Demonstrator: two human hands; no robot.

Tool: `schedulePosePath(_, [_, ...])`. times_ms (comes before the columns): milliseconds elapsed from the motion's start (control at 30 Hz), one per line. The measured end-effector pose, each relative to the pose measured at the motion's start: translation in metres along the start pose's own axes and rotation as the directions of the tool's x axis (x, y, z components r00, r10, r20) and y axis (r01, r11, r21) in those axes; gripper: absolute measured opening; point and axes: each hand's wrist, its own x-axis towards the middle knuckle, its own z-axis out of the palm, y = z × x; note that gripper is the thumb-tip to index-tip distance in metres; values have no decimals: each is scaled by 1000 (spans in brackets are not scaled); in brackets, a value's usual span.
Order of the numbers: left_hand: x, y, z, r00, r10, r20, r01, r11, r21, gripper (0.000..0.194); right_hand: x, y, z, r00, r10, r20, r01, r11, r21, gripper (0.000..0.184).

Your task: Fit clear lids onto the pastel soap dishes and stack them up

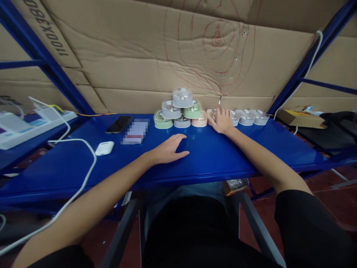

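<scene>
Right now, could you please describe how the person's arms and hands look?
Short black sleeves leave both forearms bare. The left hand and right hand are ungloved, with no watch or ring that I can see. A white cable crosses the left forearm in this view.

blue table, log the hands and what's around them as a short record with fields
left hand: open, holding nothing, in front of the stack
right hand: on the pinkish container; grip unclear
stack: six clear-lidded containers; three below, two between, one on top
beyond right hand: grey containers in a row
left side of blue table: dark phone, pixelated device, white case
</scene>
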Motion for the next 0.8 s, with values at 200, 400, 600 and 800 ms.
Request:
schedulePosePath(200, [1,-4,3,1000,18,-20,-17,1000,1,78,4,-22,-25,963,-209,-172,234,963,137,84])
schedulePosePath(400, [3,-10,7,998,42,-49,-41,999,13,75,38,-94,-63,955,-178,-236,239,934,264,91])
schedulePosePath(600, [4,-9,6,999,33,-30,-32,999,30,79,85,-181,-82,986,85,-145,-34,946,323,100])
schedulePosePath(800, [3,-7,7,997,65,-52,-64,998,7,71,95,-176,-85,999,-44,-9,45,938,343,63])
